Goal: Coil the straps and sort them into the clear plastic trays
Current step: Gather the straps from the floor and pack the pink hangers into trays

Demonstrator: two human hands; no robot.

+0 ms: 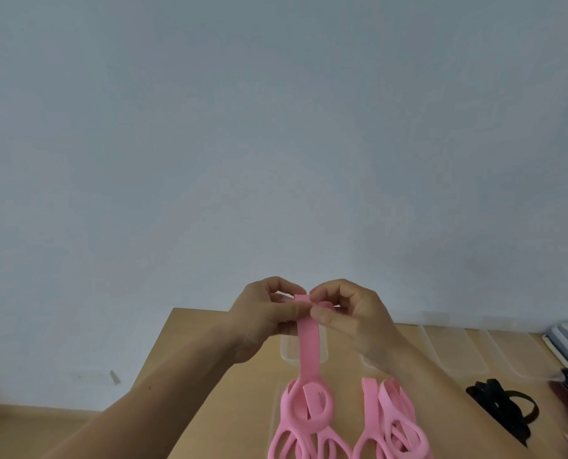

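Soft, even daylight, slightly hazy picture.
I see faint shadows on the tabletop (216,422), mild overall blur, wide-angle bending at edges.

Pink straps (309,346), black straps (504,409)

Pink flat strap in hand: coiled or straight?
Mostly straight: pink flat strap hangs down, top folded between left hand and right hand.
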